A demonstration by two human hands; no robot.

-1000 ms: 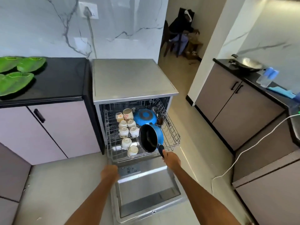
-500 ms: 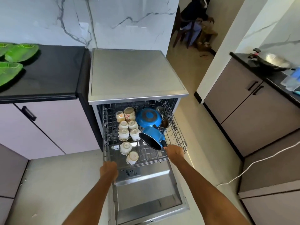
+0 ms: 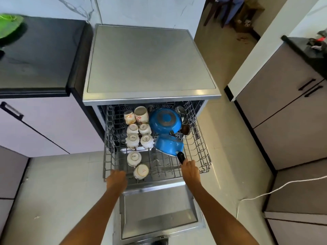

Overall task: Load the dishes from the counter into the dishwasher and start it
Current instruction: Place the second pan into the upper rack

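The steel dishwasher (image 3: 150, 59) stands open with its door (image 3: 159, 209) folded down and the wire upper rack (image 3: 200, 147) pulled out. Several white cups (image 3: 134, 139) sit upside down in the rack's left half. A blue pan (image 3: 165, 120) lies inverted at the back. My right hand (image 3: 190, 169) grips the black handle of a second blue pan (image 3: 169, 145), which lies face down and tilted in the rack. My left hand (image 3: 115, 180) holds the rack's front left edge. Green plates (image 3: 9, 25) lie on the black counter (image 3: 40, 53) at far left.
Cabinets flank the dishwasher on the left and right. A white cable (image 3: 283, 187) runs across the floor at right. A second black counter (image 3: 307, 52) at the right holds cookware. A doorway with a chair opens behind.
My right hand turned the blue pan from upright with its dark inside showing to face down in the rack. The view moved closer and tilted down over the dishwasher. My left hand stayed on the rack.
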